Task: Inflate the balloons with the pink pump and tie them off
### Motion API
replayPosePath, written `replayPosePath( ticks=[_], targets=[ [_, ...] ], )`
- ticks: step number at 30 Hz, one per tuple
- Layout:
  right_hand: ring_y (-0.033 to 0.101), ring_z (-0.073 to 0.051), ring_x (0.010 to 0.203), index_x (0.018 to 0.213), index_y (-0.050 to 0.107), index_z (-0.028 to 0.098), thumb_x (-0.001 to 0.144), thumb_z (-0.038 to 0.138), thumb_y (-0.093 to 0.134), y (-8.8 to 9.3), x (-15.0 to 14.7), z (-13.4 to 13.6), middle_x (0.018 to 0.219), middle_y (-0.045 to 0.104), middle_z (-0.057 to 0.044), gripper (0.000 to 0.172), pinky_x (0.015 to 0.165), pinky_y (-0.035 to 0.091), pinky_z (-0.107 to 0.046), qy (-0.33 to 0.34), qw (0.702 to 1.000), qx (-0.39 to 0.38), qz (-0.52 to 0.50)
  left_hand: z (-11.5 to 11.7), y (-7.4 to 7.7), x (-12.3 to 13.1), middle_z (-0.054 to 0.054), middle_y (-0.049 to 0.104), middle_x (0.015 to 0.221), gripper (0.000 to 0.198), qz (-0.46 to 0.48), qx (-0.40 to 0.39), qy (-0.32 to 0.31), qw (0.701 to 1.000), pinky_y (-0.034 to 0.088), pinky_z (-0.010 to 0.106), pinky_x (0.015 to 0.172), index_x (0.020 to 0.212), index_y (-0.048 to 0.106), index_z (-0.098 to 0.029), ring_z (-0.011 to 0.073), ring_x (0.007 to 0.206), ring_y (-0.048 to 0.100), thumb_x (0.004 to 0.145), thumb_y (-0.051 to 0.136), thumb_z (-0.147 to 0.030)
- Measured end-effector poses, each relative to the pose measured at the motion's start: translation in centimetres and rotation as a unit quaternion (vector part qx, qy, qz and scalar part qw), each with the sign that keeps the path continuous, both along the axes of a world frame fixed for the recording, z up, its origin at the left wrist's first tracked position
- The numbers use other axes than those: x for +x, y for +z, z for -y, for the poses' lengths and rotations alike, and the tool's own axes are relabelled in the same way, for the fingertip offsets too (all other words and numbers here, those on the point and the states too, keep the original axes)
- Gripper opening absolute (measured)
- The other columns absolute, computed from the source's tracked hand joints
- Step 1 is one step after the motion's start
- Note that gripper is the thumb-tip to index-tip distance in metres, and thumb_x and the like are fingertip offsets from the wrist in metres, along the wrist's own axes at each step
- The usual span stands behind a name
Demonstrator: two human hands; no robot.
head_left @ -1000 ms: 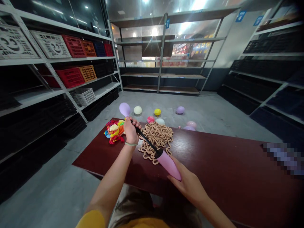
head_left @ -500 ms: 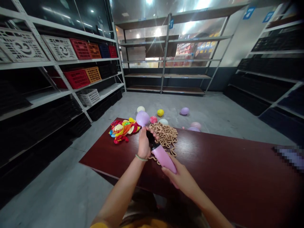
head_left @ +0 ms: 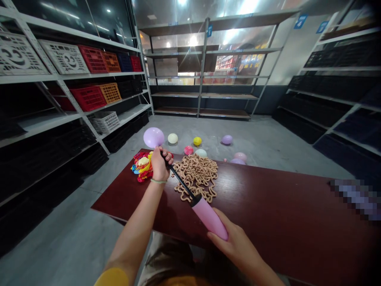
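A pink balloon pump (head_left: 208,216) stretches between my two hands, its black rod drawn well out of the barrel. My right hand (head_left: 235,238) is wrapped round the lower end of the pink barrel. At the pump's black far end, my left hand (head_left: 160,166) is closed round the handle. A partly inflated purple balloon (head_left: 154,137) stands just above my left fingers; its neck is hidden by them. Behind that hand lies a heap of colourful limp balloons (head_left: 143,167). To the right of it is a pile of tan, curly rope-like pieces (head_left: 198,172).
The dark red table (head_left: 262,202) spans the foreground. Beyond it, several inflated balloons lie on the grey floor, among them a yellow balloon (head_left: 197,141) and a white balloon (head_left: 172,138). Shelves with crates (head_left: 89,98) line the left side. A blurred object (head_left: 357,196) is at the table's right.
My hands have moved apart, pulling the pump's black rod out of the barrel. My left hand and the purple balloon moved left; the balloon looks slightly larger.
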State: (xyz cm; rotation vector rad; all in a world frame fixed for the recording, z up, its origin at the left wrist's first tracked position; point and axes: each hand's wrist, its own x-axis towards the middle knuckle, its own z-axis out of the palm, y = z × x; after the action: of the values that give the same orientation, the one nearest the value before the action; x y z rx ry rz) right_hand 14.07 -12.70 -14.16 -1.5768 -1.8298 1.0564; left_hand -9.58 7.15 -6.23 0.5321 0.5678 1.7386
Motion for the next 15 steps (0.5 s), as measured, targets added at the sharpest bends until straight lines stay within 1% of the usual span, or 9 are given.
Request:
replayPosePath(
  ticks=[2, 4, 6, 8, 9, 11, 13, 14, 15],
  targets=[
    [0.062, -0.032, 0.121, 0.142, 0.052, 0.022, 0.084, 0.045, 0.063, 0.0, -0.3, -0.3, 0.137, 0.063, -0.011, 0.063, 0.103, 0.047, -0.042, -0.003, 1.000, -0.001, -0.014, 0.5, -0.7, 0.6, -0.007, 0.036, 0.061, 0.021, 0.005, 0.004, 0.001, 1.000, 0.027, 0.016, 0.035, 0.082, 0.045, -0.021, 0.0057, 0.041, 0.035, 0.094, 0.055, -0.036],
    [0.068, -0.031, 0.108, 0.142, 0.052, 0.022, 0.084, 0.045, 0.062, 0.1, -1.0, -1.0, 0.127, 0.069, -0.011, 0.063, 0.093, 0.052, -0.041, -0.002, 0.999, -0.012, -0.044, 1.7, -1.7, 1.9, -0.007, 0.037, 0.061, 0.023, 0.003, -0.001, -0.013, 1.000, 0.027, 0.016, 0.036, 0.082, 0.045, -0.021, 0.0053, 0.041, 0.036, 0.093, 0.058, -0.037],
    [0.072, -0.026, 0.082, 0.145, 0.049, 0.022, 0.085, 0.044, 0.061, 0.5, -1.8, -2.0, 0.108, 0.074, -0.009, 0.064, 0.073, 0.057, -0.037, -0.014, 0.996, -0.044, -0.079, 3.0, -2.8, 3.6, -0.007, 0.038, 0.061, 0.023, -0.005, -0.014, -0.045, 0.999, 0.028, 0.016, 0.036, 0.083, 0.044, -0.021, 0.0053, 0.042, 0.037, 0.092, 0.058, -0.038],
    [0.066, -0.019, 0.058, 0.147, 0.046, 0.021, 0.086, 0.043, 0.059, 0.8, -2.7, -2.9, 0.089, 0.074, -0.005, 0.065, 0.055, 0.053, -0.030, -0.028, 0.990, -0.077, -0.112, 4.1, -3.7, 4.9, -0.007, 0.040, 0.061, 0.025, -0.025, -0.029, -0.071, 0.997, 0.031, 0.016, 0.037, 0.083, 0.044, -0.021, 0.0059, 0.043, 0.039, 0.092, 0.058, -0.040],
    [0.062, -0.017, 0.052, 0.147, 0.045, 0.021, 0.086, 0.042, 0.059, 0.9, -3.1, -3.3, 0.083, 0.073, -0.004, 0.065, 0.050, 0.051, -0.028, -0.031, 0.988, -0.087, -0.125, 4.4, -4.0, 5.3, -0.007, 0.040, 0.061, 0.026, -0.033, -0.036, -0.076, 0.996, 0.031, 0.017, 0.037, 0.082, 0.043, -0.021, 0.0062, 0.043, 0.039, 0.092, 0.058, -0.041],
    [0.059, -0.015, 0.048, 0.148, 0.044, 0.021, 0.087, 0.041, 0.059, 0.9, -3.6, -3.6, 0.077, 0.072, -0.002, 0.066, 0.046, 0.048, -0.026, -0.034, 0.986, -0.093, -0.137, 4.7, -4.5, 5.5, -0.007, 0.040, 0.059, 0.027, -0.048, -0.045, -0.074, 0.995, 0.030, 0.017, 0.036, 0.081, 0.042, -0.022, 0.0065, 0.042, 0.038, 0.091, 0.058, -0.042],
    [0.063, -0.017, 0.053, 0.149, 0.043, 0.023, 0.086, 0.040, 0.059, 0.6, -3.6, -3.4, 0.079, 0.073, -0.002, 0.067, 0.049, 0.050, -0.027, -0.029, 0.988, -0.087, -0.125, 4.4, -4.6, 5.1, -0.008, 0.040, 0.058, 0.026, -0.058, -0.048, -0.066, 0.995, 0.029, 0.017, 0.036, 0.081, 0.042, -0.022, 0.0063, 0.040, 0.037, 0.091, 0.057, -0.040],
    [0.068, -0.020, 0.061, 0.149, 0.044, 0.024, 0.086, 0.039, 0.060, 0.4, -3.3, -3.2, 0.086, 0.075, -0.003, 0.067, 0.055, 0.053, -0.029, -0.026, 0.991, -0.075, -0.112, 4.1, -4.5, 4.7, -0.008, 0.040, 0.058, 0.025, -0.062, -0.050, -0.058, 0.995, 0.029, 0.016, 0.036, 0.081, 0.042, -0.022, 0.0062, 0.040, 0.037, 0.091, 0.057, -0.039],
    [0.071, -0.023, 0.074, 0.148, 0.045, 0.025, 0.085, 0.039, 0.062, 0.2, -2.9, -2.9, 0.097, 0.076, -0.005, 0.067, 0.066, 0.057, -0.033, -0.021, 0.994, -0.056, -0.096, 3.6, -4.4, 4.2, -0.008, 0.040, 0.058, 0.024, -0.065, -0.050, -0.049, 0.995, 0.028, 0.016, 0.035, 0.081, 0.042, -0.022, 0.0060, 0.040, 0.037, 0.091, 0.056, -0.038]
  ],
)
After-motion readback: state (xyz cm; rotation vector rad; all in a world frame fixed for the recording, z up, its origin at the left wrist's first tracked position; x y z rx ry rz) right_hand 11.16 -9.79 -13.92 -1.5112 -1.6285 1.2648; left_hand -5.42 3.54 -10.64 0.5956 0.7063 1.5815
